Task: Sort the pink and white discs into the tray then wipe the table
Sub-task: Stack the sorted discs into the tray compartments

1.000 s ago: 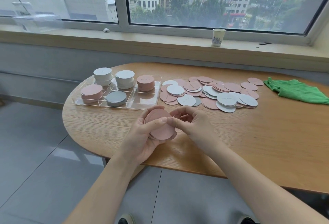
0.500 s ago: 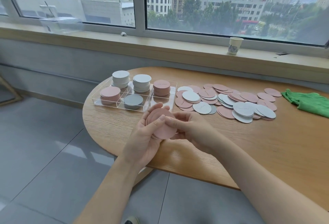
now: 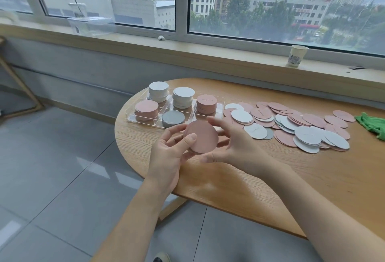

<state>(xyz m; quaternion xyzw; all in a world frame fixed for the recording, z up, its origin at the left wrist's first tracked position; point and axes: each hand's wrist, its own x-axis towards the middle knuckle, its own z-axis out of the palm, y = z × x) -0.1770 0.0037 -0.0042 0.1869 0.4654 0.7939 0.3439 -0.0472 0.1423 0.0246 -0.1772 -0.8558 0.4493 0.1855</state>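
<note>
Six compartments divide the clear acrylic rectangular tray [image 3: 221, 99] that sits at the rounded left end of the oval light-wood table [image 3: 291, 174], and five of them hold stacks: two stacks of round white card discs [image 3: 158, 93] in the far-left and far-middle cells, a stack of round pink card discs [image 3: 206, 103] in the far-right cell, another pink stack [image 3: 146, 109] in the near-left cell and a low grey-looking stack [image 3: 173, 118] in the near-middle cell; the near-right cell is mostly hidden behind the hands. Just right of the tray a loose heap of pink and white discs [image 3: 291, 125] spreads across the tabletop, overlapping one another, and beyond it a crumpled green cloth [image 3: 373, 125] lies at the frame's right edge. In front of the tray, raised above the table, a small stack of pink discs [image 3: 201, 136] is held between both hands: the left hand [image 3: 166, 157] cups it from below with the thumb pressed on its face, and the right hand [image 3: 235, 143] pinches its right rim with fingers curled over the top and under the bottom. Behind the table runs a long pale windowsill [image 3: 208, 47] bearing a patterned paper cup [image 3: 295, 55] under wide windows facing city buildings; grey floor tiles [image 3: 52, 168] lie below.
</note>
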